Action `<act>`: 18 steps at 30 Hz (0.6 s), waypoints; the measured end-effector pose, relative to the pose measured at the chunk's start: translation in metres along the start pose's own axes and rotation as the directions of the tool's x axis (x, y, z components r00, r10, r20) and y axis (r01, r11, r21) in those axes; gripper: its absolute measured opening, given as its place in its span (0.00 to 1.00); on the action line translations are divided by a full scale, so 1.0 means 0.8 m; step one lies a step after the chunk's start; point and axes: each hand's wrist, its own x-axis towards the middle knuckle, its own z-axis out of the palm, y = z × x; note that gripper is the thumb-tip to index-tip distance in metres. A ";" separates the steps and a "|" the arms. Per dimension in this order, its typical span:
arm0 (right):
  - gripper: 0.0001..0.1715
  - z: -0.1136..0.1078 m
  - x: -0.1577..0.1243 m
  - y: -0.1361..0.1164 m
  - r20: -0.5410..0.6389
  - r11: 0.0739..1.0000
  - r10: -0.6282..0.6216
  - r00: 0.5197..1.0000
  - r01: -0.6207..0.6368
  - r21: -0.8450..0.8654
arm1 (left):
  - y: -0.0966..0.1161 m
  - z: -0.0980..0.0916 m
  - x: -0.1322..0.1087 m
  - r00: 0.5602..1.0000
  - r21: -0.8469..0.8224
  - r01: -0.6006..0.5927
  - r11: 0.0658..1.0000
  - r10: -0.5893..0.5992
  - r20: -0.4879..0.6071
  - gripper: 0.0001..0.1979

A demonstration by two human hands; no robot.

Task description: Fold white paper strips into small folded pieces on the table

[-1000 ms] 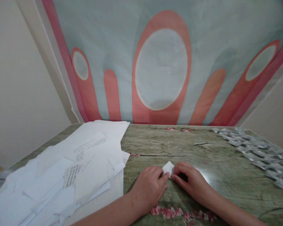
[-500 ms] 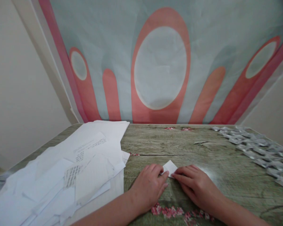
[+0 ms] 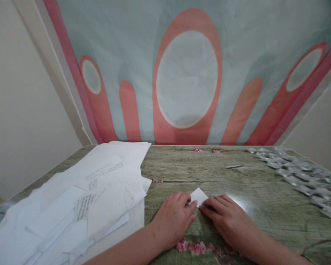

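A small folded piece of white paper [image 3: 199,195] lies on the wood-patterned table between my two hands, one corner pointing away from me. My left hand [image 3: 174,217] pinches its left side, with the thumb on top near the lower edge. From the other side, my right hand [image 3: 224,216] has its fingers closed on the paper's right edge, the fingertips pressing it near the table. Part of the paper is hidden under the fingers of both hands.
A big loose heap of white paper sheets [image 3: 110,191], some printed, covers the table's left side. Rows of folded paper pieces [image 3: 300,176] sit along the right edge. Behind the wood-patterned table [image 3: 187,165] rises a wall sheet [image 3: 138,44] with red shapes.
My right hand has shifted slightly along the paper's right side, its fingers lying a little lower and closer in. The left hand holds its place.
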 end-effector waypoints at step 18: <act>0.13 0.002 0.001 -0.001 0.011 1.000 0.019 1.000 -0.019 0.006 | 0.000 0.002 0.001 1.000 0.012 0.008 1.000 -0.008 -0.004 0.17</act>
